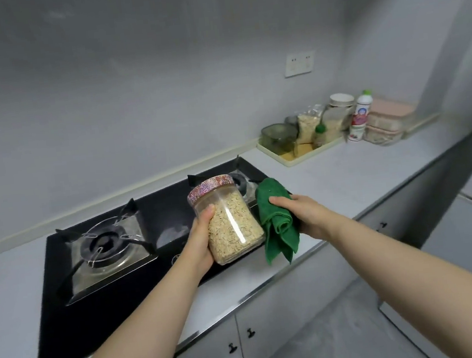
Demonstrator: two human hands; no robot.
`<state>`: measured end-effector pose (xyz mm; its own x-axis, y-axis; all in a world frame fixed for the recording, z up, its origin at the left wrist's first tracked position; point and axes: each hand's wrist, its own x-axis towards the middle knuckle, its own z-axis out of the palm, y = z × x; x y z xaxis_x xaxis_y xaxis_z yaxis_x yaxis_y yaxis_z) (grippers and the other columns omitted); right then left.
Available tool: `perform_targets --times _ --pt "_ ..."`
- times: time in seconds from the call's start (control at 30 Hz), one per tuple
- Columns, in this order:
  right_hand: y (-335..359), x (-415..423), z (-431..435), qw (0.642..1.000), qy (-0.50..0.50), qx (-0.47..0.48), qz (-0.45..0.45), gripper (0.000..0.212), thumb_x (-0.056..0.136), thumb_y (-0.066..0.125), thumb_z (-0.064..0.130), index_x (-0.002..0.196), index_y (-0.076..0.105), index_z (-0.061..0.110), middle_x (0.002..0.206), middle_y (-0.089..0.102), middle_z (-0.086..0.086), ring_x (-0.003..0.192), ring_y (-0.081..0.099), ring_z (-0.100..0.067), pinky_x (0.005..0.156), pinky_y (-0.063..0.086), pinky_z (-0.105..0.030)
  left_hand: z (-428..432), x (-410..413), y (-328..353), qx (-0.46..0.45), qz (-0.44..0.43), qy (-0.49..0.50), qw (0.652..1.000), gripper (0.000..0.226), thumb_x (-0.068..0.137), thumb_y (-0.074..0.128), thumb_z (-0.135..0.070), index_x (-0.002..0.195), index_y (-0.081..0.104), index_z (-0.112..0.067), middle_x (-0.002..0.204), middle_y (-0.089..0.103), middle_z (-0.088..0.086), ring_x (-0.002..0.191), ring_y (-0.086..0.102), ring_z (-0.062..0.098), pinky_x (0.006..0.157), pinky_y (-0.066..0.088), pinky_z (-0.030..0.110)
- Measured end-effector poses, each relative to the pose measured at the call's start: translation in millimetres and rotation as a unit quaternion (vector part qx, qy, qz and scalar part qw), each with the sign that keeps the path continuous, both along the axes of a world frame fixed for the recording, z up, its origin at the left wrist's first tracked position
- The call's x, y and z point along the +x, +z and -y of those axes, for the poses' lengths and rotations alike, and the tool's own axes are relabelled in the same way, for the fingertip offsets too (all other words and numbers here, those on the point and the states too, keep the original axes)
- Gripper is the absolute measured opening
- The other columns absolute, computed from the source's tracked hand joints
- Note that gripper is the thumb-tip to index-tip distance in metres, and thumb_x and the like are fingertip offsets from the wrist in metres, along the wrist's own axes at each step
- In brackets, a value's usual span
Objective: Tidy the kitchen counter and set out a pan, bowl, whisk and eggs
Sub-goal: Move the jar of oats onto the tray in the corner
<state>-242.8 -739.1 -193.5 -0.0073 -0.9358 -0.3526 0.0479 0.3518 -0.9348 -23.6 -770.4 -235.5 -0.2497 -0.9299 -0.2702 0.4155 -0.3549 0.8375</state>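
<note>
over the stove (69, 330), left grip (199, 242) holds oat-filled jar (231, 223), right grip (300, 215) green cloth (278, 227)

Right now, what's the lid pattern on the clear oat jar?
Round lid: pink-and-purple floral print, best in head view.

The left hand (203, 237) grips a clear plastic jar of oats with a patterned pink lid (234, 223), held tilted above the front middle of the black glass gas hob (167, 205). Over the hob's right edge, the right hand (303, 215) holds a folded dark-green cloth (273, 204). Well right of the hob, against the wall, a cream rectangular tray (300, 161) carries jars and bottles.
</note>
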Motion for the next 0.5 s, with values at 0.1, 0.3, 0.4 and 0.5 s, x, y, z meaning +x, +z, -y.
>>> perform_targets --times 0.1,0.3,0.4,0.5 --pt "-2.4 -41.6 -3.8 0.999 -0.037 0.013 0.015 0.035 0.085 0.068 0.031 0.108 0.062 0.005 0.107 0.070 -0.015 0.100 0.067 -0.029 0.085 0.055 -0.037 12.4 -46.0 -1.8 0.006 -0.008 -0.041 0.999 0.067 0.074 0.069 -0.042 0.131 0.048 -0.013 0.123 0.062 0.017 0.107 0.063 0.033 0.081 0.054 0.049" --pt "-14.6 -117.7 16.2 0.995 -0.096 0.024 0.024 0.040 0.084 0.068 0.034 0.112 0.061 0.006 0.106 0.071 -0.015 0.100 0.067 -0.031 0.091 0.053 -0.041 54.3 -131.4 -13.9 0.020 -0.010 -0.099 0.995 0.068 0.072 0.066 -0.041 0.133 0.047 -0.016 0.123 0.063 0.016 0.111 0.062 0.034 0.087 0.052 0.053" --pt "-22.3 -156.1 39.5 0.992 -0.118 0.036 0.025 0.041 0.084 0.069 0.035 0.113 0.062 0.006 0.106 0.071 -0.015 0.101 0.067 -0.031 0.094 0.052 -0.043 86.8 -173.2 -23.1 0.029 -0.002 -0.112 0.993 0.065 0.075 0.065 -0.039 0.133 0.047 -0.015 0.122 0.063 0.016 0.110 0.062 0.034 0.087 0.052 0.053" --pt "-27.4 -187.3 61.9 0.992 -0.120 0.045 0.011 0.045 0.082 0.071 0.037 0.113 0.062 0.006 0.106 0.071 -0.014 0.100 0.067 -0.029 0.094 0.052 -0.043 116.9 -207.0 -29.9 0.039 0.000 -0.122 0.992 0.055 0.082 0.064 -0.035 0.130 0.046 -0.015 0.121 0.063 0.016 0.109 0.062 0.034 0.091 0.049 0.057"
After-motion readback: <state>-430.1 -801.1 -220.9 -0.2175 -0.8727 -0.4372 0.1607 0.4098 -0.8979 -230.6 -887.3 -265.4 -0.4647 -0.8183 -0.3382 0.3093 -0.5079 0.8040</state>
